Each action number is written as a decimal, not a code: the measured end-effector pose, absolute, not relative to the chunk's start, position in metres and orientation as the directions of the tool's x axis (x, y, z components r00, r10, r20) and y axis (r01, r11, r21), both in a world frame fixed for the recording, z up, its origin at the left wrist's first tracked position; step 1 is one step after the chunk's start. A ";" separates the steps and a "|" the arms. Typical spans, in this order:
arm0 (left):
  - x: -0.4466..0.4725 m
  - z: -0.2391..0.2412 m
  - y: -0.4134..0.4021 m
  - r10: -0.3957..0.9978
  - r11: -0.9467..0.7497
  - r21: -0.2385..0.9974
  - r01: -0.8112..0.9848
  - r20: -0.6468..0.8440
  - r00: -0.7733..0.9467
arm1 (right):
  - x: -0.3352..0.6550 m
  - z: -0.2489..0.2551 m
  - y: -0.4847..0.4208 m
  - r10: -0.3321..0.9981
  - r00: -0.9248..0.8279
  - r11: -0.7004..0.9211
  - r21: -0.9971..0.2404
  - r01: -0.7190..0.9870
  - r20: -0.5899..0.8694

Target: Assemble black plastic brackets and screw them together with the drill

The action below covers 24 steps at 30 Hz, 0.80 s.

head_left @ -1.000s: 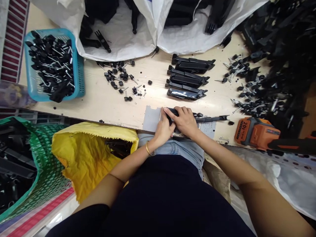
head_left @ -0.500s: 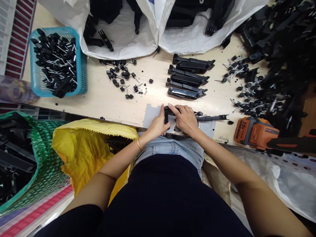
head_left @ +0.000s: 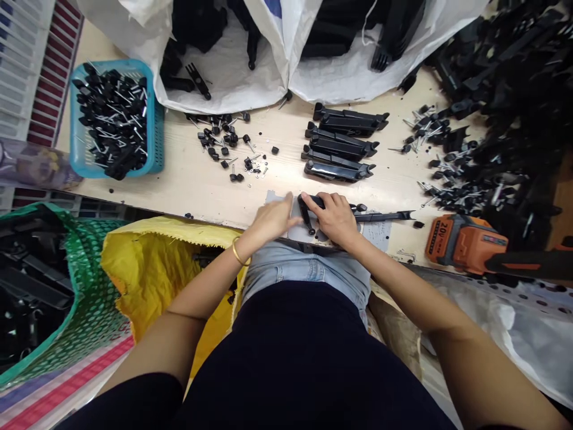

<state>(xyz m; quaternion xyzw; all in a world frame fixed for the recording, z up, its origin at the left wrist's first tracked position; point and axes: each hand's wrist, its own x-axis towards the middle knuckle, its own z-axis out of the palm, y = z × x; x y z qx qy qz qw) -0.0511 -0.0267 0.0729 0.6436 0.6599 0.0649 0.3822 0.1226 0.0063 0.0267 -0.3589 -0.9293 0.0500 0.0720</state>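
My right hand (head_left: 335, 218) is closed on a black plastic arm piece (head_left: 306, 214) at the table's front edge. One slim end of the piece sticks out left of my fingers; the rest is hidden under the hand. Just to the left, my left hand (head_left: 272, 218) is off the piece, thumb and fingers apart and slightly blurred. Beneath both lies a grey sheet (head_left: 376, 233). A long thin black bar (head_left: 387, 215) reaches out to the right of my right hand. Several folded black arm assemblies (head_left: 338, 170) lie in a stack beyond the hands.
A blue basket (head_left: 156, 140) of black-headed screws stands at the left. Loose knob screws (head_left: 228, 138) lie mid-table, more knob screws (head_left: 452, 179) at the right. An orange power tool (head_left: 477, 242) rests on the right front edge. White sacks (head_left: 233, 89) of black parts line the back.
My left hand has let go of the black arm piece and moved left. The piece's slim end now slants instead of pointing straight toward me. My right hand stays on it.
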 end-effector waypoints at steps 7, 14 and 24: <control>-0.037 0.070 0.008 0.833 -0.441 0.402 0.802 -0.149 0.533 | 0.161 0.043 -0.060 0.733 -0.574 0.678 -0.459 0.574 0.364; -0.020 0.081 -0.037 0.929 -0.259 0.498 0.828 -0.106 0.354 | 0.185 0.050 -0.060 0.968 0.217 -0.142 -0.987 0.070 -0.124; 0.011 0.084 -0.067 0.845 0.288 0.880 0.378 -0.420 0.333 | 0.140 0.099 -0.012 0.921 0.233 -0.250 -0.931 -0.265 -0.314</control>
